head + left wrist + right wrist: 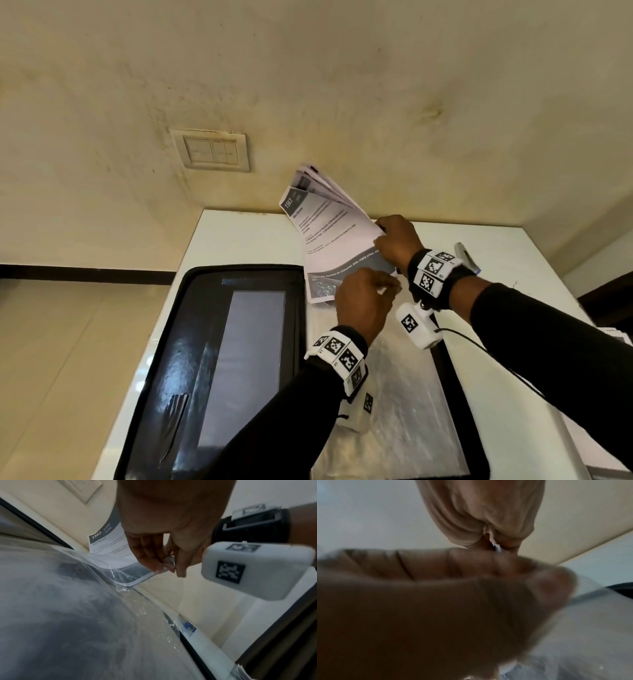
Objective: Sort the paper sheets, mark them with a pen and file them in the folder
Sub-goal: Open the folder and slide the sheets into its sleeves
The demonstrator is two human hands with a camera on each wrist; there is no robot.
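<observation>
Your right hand [399,245] grips the papers [329,226] so they slide in; your left hand [363,301] pinches the folder [239,274] pocket's lip [147,576] open.

Soft even indoor light, glare on folder [178,370] plastic, wide-angle edge bending, right wrist view v. blurred (mostly skin)

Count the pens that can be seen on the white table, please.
1. A pen with a blue part lies on the white table, past the right hand and right of the open folder. Arms and paper sheets may hide others.
</observation>
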